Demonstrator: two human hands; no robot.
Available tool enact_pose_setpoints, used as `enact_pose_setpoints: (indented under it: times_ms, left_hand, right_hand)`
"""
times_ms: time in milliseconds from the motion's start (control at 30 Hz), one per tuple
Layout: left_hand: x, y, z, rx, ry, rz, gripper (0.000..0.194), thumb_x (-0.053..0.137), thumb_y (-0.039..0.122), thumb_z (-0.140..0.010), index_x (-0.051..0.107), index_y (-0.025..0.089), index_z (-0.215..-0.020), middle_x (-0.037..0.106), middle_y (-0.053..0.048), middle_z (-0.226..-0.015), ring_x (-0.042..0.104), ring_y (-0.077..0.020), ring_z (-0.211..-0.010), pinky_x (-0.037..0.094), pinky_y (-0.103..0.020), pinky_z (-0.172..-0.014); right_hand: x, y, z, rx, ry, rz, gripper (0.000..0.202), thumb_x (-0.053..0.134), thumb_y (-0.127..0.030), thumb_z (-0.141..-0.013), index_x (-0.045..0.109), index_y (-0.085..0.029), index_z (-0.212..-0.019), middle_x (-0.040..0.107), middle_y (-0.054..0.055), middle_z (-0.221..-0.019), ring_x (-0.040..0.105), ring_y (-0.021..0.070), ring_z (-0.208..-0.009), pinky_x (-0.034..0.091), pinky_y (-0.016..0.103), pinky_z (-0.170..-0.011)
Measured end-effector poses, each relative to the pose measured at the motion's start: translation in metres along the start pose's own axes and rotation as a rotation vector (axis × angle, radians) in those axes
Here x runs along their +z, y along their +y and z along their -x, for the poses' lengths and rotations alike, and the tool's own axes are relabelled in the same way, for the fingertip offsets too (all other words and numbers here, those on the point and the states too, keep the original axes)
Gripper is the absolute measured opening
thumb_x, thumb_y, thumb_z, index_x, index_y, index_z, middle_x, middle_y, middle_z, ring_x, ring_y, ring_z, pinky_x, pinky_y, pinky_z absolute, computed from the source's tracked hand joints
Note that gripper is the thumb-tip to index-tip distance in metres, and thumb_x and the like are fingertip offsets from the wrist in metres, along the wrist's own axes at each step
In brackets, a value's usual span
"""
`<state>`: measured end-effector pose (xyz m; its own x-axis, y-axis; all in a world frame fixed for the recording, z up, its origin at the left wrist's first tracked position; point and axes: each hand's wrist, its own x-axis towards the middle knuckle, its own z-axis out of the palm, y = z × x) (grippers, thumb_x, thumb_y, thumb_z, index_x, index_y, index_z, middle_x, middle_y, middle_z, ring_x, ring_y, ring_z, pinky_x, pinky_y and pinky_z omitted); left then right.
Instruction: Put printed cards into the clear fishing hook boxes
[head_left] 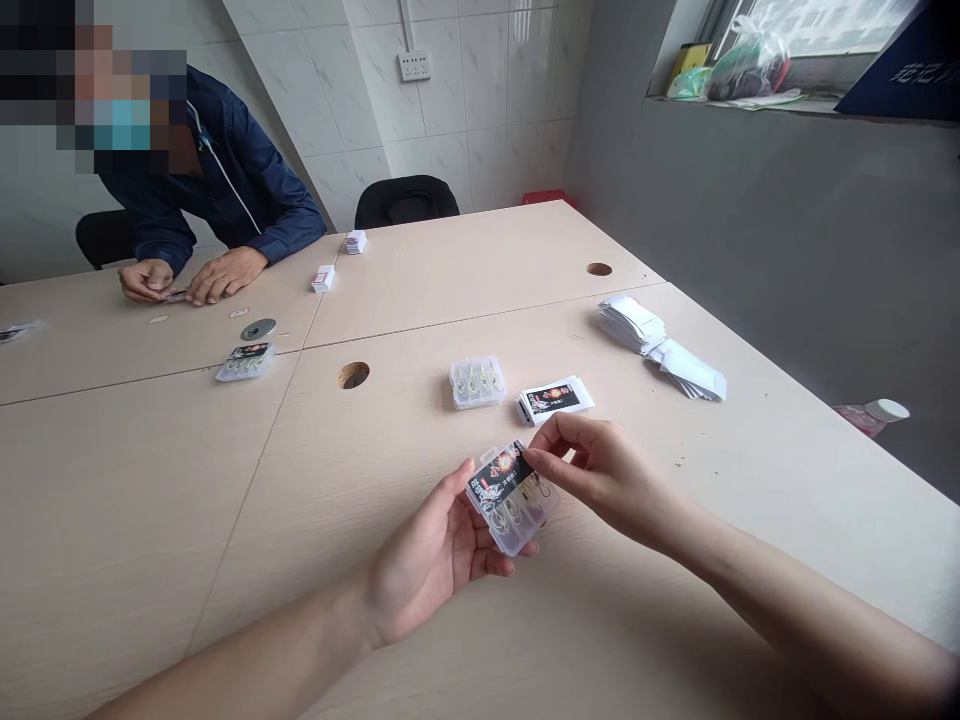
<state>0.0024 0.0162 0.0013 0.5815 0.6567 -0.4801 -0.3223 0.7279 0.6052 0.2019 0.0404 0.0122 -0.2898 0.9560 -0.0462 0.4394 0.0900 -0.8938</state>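
My left hand [457, 535] is closed around a small clear plastic box [517, 530], held tilted above the table. Hooks with pale line loops show through it, in compartments. A black printed label [499, 478] covers the upper part of the box. My right hand [592, 460] pinches the label's right corner between thumb and finger. Just beyond my hands stands another clear box of hooks [478, 382], with no black label on top. Beside it lies a stack of black-and-white labels [555, 399].
Loose white paper slips [660, 345] lie fanned at the right. A labelled box [247, 361], a metal disc [259, 329] and small white stacks [323, 278] are at the left. Across the table [390, 480], a person in a navy jacket [247, 180] handles a small item. Cable holes pierce the tabletop.
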Motion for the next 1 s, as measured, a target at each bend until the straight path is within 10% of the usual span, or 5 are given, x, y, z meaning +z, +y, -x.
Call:
enact_pose_setpoints:
  times_ms: [500, 1000]
  left_hand:
    - [-0.006, 0.008, 0.001, 0.209, 0.046, -0.314, 0.03, 0.056, 0.028, -0.092, 0.063, 0.022, -0.12, 0.064, -0.007, -0.116, 0.055, -0.0167, -0.096, 0.045, -0.024, -0.075]
    - [-0.001, 0.005, 0.0, 0.227, 0.177, -0.345, 0.036, 0.052, 0.04, -0.092, 0.064, 0.02, -0.12, 0.066, -0.01, -0.119, 0.062, -0.0216, -0.095, 0.047, -0.028, -0.071]
  right_hand:
    - [0.013, 0.01, -0.005, -0.025, 0.196, -0.132, 0.022, 0.055, -0.038, -0.09, 0.058, -0.019, -0.08, 0.062, 0.001, -0.077, 0.056, 0.0124, -0.067, 0.043, 0.024, -0.055]
    - [0.013, 0.008, -0.003, -0.043, 0.195, -0.063, 0.02, 0.053, -0.036, -0.091, 0.058, -0.019, -0.083, 0.065, 0.003, -0.078, 0.058, 0.0139, -0.067, 0.044, 0.027, -0.056]
